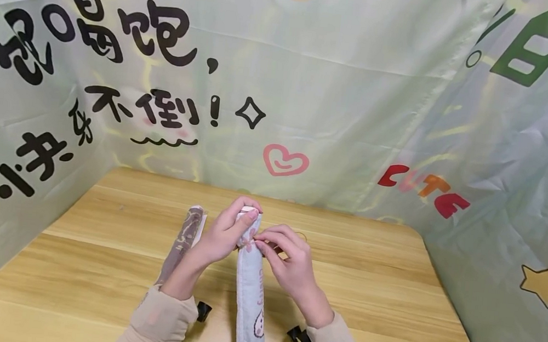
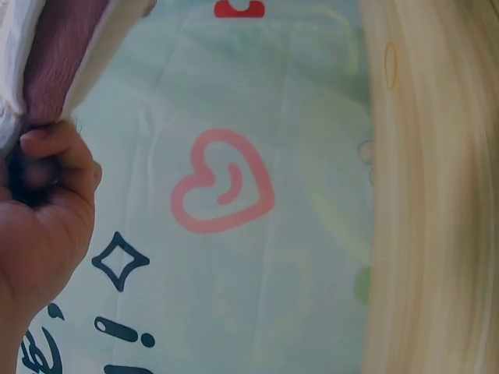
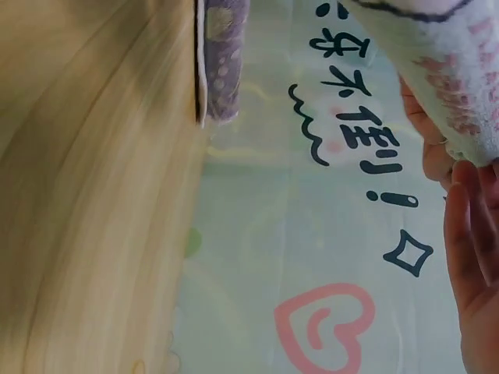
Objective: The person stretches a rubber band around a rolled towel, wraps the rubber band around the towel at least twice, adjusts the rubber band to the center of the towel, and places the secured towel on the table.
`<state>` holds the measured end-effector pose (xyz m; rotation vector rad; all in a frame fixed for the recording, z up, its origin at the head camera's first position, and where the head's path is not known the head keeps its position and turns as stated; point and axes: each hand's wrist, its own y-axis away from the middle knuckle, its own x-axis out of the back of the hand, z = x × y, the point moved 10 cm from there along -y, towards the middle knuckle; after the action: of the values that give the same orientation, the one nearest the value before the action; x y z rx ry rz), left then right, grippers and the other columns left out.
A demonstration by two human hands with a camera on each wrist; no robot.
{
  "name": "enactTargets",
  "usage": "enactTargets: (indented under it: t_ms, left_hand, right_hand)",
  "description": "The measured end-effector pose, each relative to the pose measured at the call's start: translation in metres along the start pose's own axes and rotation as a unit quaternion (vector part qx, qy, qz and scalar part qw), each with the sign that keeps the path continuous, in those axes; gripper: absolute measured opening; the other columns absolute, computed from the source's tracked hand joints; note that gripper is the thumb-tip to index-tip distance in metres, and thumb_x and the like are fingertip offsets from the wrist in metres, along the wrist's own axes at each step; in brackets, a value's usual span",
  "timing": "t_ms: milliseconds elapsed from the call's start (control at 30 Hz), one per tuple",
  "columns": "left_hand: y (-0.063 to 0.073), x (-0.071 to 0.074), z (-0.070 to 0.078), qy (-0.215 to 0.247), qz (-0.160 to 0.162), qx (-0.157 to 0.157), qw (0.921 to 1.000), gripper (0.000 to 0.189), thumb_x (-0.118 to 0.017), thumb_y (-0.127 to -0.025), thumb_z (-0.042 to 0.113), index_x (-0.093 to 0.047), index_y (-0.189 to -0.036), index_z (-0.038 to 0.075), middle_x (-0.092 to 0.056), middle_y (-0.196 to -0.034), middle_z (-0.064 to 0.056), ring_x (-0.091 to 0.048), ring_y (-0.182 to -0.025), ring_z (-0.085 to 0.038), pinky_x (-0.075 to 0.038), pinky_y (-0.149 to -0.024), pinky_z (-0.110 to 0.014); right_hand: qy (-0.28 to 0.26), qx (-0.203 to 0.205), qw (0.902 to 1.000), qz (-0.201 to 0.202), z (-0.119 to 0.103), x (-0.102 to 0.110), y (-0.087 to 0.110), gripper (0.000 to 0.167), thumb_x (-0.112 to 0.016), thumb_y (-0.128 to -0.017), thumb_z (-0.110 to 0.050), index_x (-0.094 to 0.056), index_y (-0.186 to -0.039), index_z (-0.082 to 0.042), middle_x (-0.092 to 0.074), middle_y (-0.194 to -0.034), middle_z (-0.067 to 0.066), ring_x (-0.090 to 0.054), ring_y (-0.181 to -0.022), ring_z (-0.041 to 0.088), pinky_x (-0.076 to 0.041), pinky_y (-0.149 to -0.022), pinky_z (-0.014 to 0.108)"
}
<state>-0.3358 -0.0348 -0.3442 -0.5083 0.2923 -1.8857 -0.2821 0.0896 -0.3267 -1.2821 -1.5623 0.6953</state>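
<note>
A light blue towel [image 1: 248, 295], folded into a long narrow roll with pink lettering and a cartoon face, is held up over the table in the head view. My left hand [image 1: 225, 231] grips it near its upper end, thumb across the front. Just below, the fingertips of my right hand [image 1: 291, 258] pinch at the towel's edge, where the cloth is drawn in narrow. I cannot tell whether a thin band is between those fingertips. In the left wrist view, the towel's purplish inner side [image 2: 58, 58] shows above the curled fingers.
A purple-grey patterned towel roll [image 1: 182, 242] lies left of my left forearm on the wooden table [image 1: 365, 301]. One thin yellow rubber band [image 2: 391, 66] is on the tabletop, partly hidden behind my right hand in the head view. Printed cloth walls [image 1: 348, 117] enclose the table's back and sides.
</note>
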Motion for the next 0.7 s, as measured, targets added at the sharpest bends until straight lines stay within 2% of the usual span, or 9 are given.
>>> enactTargets:
  t_ms: [233, 367, 433, 533, 600, 700]
  left_hand:
    - [-0.002, -0.002, 0.004, 0.015, 0.031, -0.027, 0.9991, 0.019, -0.043, -0.112, 0.011, -0.052, -0.12, -0.003, -0.053, -0.074, -0.005, -0.051, -0.057, -0.009, -0.046, -0.049, -0.024]
    - [-0.002, -0.001, 0.005, 0.019, 0.039, -0.026, 0.9987, 0.019, -0.043, -0.112, 0.011, -0.052, -0.12, -0.003, -0.053, -0.075, -0.006, -0.052, -0.058, -0.01, -0.047, -0.051, -0.024]
    - [-0.001, -0.001, 0.005, 0.022, 0.045, -0.024, 0.9985, 0.02, -0.042, -0.112, 0.011, -0.052, -0.121, -0.004, -0.053, -0.076, -0.006, -0.052, -0.057, -0.01, -0.048, -0.051, -0.024]
    - [0.0, 0.001, 0.007, 0.016, 0.066, -0.03, 0.9973, 0.019, -0.042, -0.112, 0.01, -0.052, -0.12, -0.004, -0.053, -0.079, -0.007, -0.052, -0.059, -0.01, -0.049, -0.051, -0.024]
    - [0.001, 0.001, 0.007, 0.011, 0.075, -0.033, 0.9966, 0.019, -0.042, -0.112, 0.009, -0.052, -0.119, -0.005, -0.051, -0.079, -0.008, -0.052, -0.058, -0.009, -0.048, -0.051, -0.023]
    - [0.001, 0.0, 0.005, 0.005, 0.08, -0.031, 0.9963, 0.018, -0.043, -0.112, 0.009, -0.052, -0.118, -0.004, -0.05, -0.079, -0.007, -0.05, -0.059, -0.009, -0.046, -0.052, -0.023]
  right_hand:
    - [0.024, 0.059, 0.9978, 0.017, -0.013, 0.002, -0.004, 0.009, -0.067, -0.1, -0.004, -0.074, -0.103, 0.002, -0.07, -0.098, 0.015, -0.069, -0.075, 0.023, -0.058, -0.065, 0.017]
    - [0.022, 0.072, 0.9967, 0.031, -0.017, 0.002, -0.005, 0.012, -0.065, -0.101, -0.003, -0.074, -0.105, 0.003, -0.072, -0.099, 0.017, -0.071, -0.079, 0.025, -0.059, -0.066, 0.019]
    - [0.024, 0.066, 0.997, 0.031, -0.017, 0.001, -0.004, 0.011, -0.069, -0.098, 0.003, -0.075, -0.106, 0.003, -0.073, -0.1, 0.017, -0.071, -0.078, 0.024, -0.059, -0.066, 0.019]
    - [0.027, 0.041, 0.9986, 0.02, -0.015, -0.001, -0.004, 0.021, -0.073, -0.089, 0.013, -0.076, -0.107, 0.001, -0.074, -0.102, 0.016, -0.069, -0.074, 0.02, -0.056, -0.063, 0.017]
    - [0.021, 0.014, 0.9996, 0.01, -0.011, -0.003, -0.004, 0.029, -0.073, -0.085, 0.018, -0.075, -0.107, 0.0, -0.074, -0.102, 0.014, -0.064, -0.068, 0.016, -0.053, -0.059, 0.015]
    - [0.005, -0.019, 0.9998, -0.004, -0.006, -0.006, -0.002, 0.029, -0.073, -0.084, 0.018, -0.073, -0.105, -0.002, -0.073, -0.099, 0.012, -0.055, -0.06, 0.012, -0.047, -0.055, 0.014]
